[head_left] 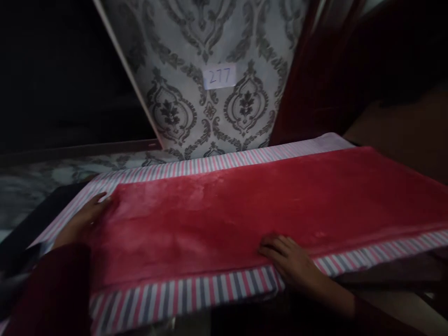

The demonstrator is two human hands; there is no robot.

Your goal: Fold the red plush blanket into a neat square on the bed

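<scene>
Two bare hands rest on a red plush blanket (227,210) lying across the frame's middle, atop a pink-and-grey striped cloth (182,298). The left hand (84,219) sits at its left edge, the right hand (287,259) at its lower edge, fingers flat and open, pinching nothing.

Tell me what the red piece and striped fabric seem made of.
The red piece looks like soft polyester fleece or plush: matte, with brushed pile showing pale smudges. The striped fabric looks like flat woven cotton or a blend, with no visible pile; the exact fibre can't be told.
</scene>
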